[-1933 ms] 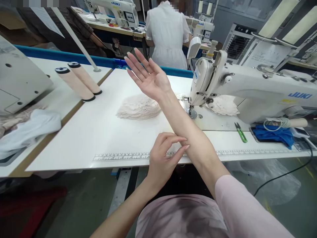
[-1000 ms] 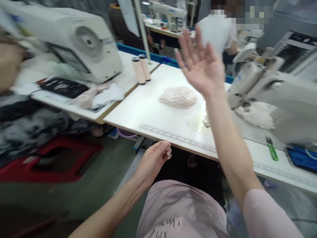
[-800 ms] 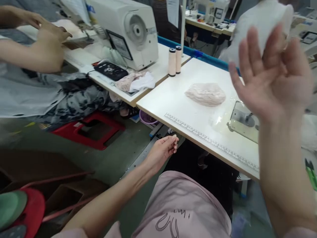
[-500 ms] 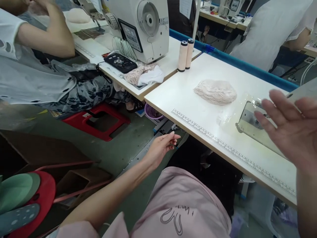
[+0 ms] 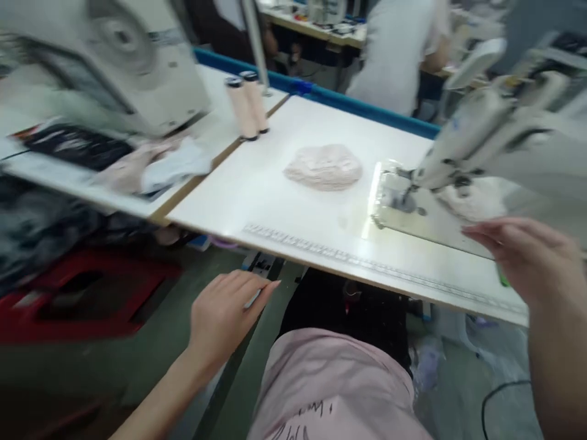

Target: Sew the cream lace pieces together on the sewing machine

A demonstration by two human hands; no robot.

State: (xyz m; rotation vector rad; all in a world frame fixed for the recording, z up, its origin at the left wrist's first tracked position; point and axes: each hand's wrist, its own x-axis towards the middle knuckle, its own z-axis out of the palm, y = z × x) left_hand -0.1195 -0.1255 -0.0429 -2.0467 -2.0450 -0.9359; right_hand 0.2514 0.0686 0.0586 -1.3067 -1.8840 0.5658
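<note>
My left hand [image 5: 227, 308] hangs in front of the table's near edge, fingers loosely bent and thumb apart, with nothing seen in it. Over the right part of the table, my right hand [image 5: 536, 256] has its fingertips drawn together; whether anything is between them is too blurred to see. Beyond those fingertips, a pale fabric piece [image 5: 477, 198] lies by the sewing machine [image 5: 477, 140]. A small green thing [image 5: 503, 276] shows partly from beneath the right hand. A stack of pale lace-edged fabric pieces [image 5: 323, 168] rests mid-table, apart from both hands.
Two thread cones [image 5: 247, 107] stand at the back left of the white table [image 5: 257, 201]. A printed ruler [image 5: 330, 247] runs along its front edge. Another sewing machine [image 5: 137, 67] and loose cloth [image 5: 174, 165] occupy the left table. A red stool [image 5: 87, 293] stands below.
The view has swung right, bringing the sewing machine into sight. My right hand has gone from raised with spread fingers to lowered with fingertips together. My left hand has turned, back upward.
</note>
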